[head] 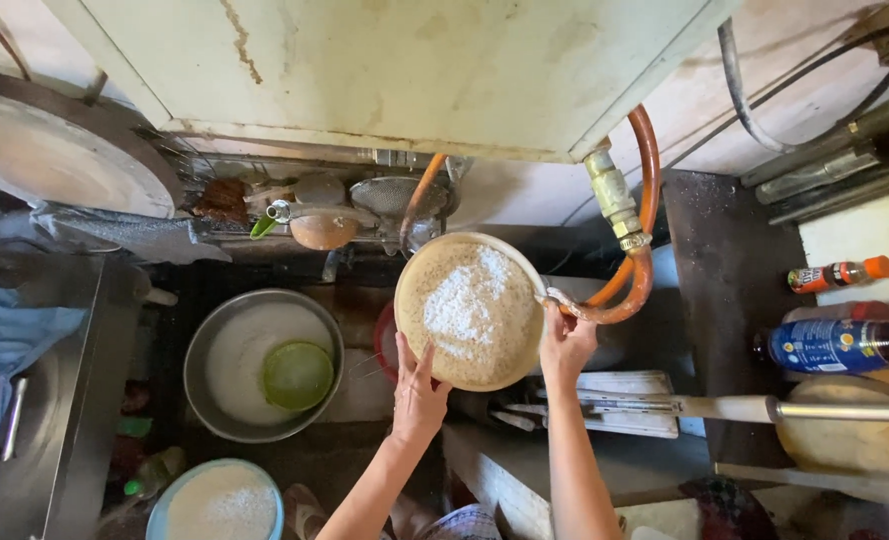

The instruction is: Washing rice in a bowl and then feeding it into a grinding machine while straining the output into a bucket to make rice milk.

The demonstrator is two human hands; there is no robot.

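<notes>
I hold a round beige sieve-like pan (470,310) in front of me, its bottom covered with white powder heaped near the middle. My left hand (418,390) grips its near left rim with fingers spread up the side. My right hand (565,345) holds the right rim, close to an orange hose (637,275). The pan is tilted slightly toward me and hangs above the floor area.
A metal basin (215,400) with white liquid and a green bowl (298,374) sits to the left. A light blue bowl (165,500) of white flour is at the bottom left. Bottles (840,345) and a ladle handle (845,410) lie at right. A steel counter (75,400) runs down the left.
</notes>
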